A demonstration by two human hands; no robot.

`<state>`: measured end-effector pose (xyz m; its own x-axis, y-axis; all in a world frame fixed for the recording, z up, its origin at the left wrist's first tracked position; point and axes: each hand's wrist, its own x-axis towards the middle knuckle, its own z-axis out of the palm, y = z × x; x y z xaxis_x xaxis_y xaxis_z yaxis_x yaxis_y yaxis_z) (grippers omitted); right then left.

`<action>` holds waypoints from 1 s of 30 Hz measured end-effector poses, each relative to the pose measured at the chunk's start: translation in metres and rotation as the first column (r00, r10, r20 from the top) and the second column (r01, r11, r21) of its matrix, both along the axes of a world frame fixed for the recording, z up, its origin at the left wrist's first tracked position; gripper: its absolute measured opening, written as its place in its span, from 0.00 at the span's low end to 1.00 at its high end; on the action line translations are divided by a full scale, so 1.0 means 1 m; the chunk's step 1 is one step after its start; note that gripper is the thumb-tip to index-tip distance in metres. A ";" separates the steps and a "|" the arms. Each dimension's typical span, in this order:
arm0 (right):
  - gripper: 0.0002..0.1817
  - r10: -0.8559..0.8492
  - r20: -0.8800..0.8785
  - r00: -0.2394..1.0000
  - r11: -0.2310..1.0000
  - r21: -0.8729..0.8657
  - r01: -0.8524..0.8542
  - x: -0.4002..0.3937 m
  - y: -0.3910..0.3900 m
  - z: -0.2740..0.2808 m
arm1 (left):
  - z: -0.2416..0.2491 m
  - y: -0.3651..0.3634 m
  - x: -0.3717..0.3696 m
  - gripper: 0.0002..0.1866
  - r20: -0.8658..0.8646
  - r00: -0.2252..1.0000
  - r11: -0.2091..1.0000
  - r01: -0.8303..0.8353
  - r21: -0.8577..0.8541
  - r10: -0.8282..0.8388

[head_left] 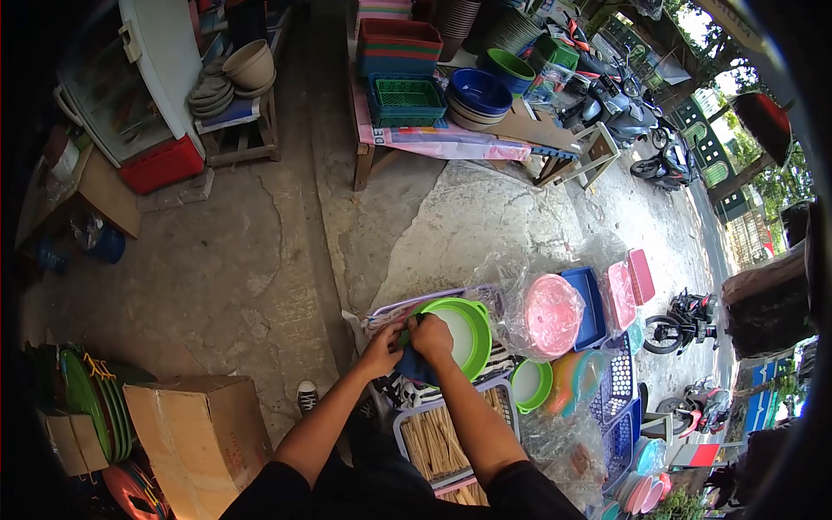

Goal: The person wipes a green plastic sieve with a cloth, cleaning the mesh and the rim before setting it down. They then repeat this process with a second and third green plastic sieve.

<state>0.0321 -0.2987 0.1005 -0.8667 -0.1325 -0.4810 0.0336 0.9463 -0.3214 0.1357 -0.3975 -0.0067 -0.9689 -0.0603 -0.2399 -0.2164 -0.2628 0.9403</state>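
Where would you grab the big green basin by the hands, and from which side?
Probably the rim of the green basin, on the person's right, coming from above, thumb inside. The basin opens toward the camera, leaving that curved edge exposed, while the left hand and right hand crowd the opposite side.

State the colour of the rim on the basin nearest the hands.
The rim is bright green; best seen in the head view.
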 end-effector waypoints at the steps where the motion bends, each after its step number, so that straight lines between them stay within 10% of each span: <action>1: 0.29 0.004 0.001 1.000 1.000 0.013 -0.004 -0.001 0.000 0.000 | -0.001 0.002 0.000 0.33 0.022 1.000 1.000 -0.006 -0.015 0.006; 11: 0.26 0.044 -0.094 0.995 0.998 0.043 -0.040 0.007 -0.037 0.047 | -0.021 -0.015 -0.013 0.50 -0.280 0.956 0.867 -0.062 -0.495 -0.092; 16: 0.22 0.146 -0.156 0.977 0.981 0.147 -0.123 0.017 -0.046 0.098 | 0.034 -0.018 -0.007 0.41 -0.229 0.965 0.801 -0.035 -0.597 -0.129; 19: 0.20 0.340 -0.208 0.917 0.939 0.129 -0.318 0.047 -0.035 0.128 | 0.001 -0.023 0.007 0.31 -0.146 0.970 0.978 -0.180 0.105 0.194; 22: 0.14 0.524 -0.254 0.813 0.848 0.070 -0.525 0.083 -0.035 0.148 | 0.117 -0.077 0.050 0.32 0.217 0.951 0.884 -0.288 0.369 0.220; 25: 0.14 0.736 -0.298 0.609 0.653 0.074 -0.754 0.124 -0.042 0.131 | 0.169 -0.088 0.097 0.40 0.201 0.938 0.959 -0.276 -0.066 0.283; 30: 0.21 0.876 -0.354 0.328 0.300 -0.132 -0.945 0.178 -0.071 0.134 | 0.131 -0.096 0.191 0.33 0.112 0.774 0.731 -0.526 -0.434 0.623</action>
<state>0.2100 -0.3695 0.2349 -0.1545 -0.9806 -0.1208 -0.8798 0.1922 -0.4348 0.3266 -0.4931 0.1244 -0.6338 -0.7144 -0.2967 -0.3607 -0.0663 0.9303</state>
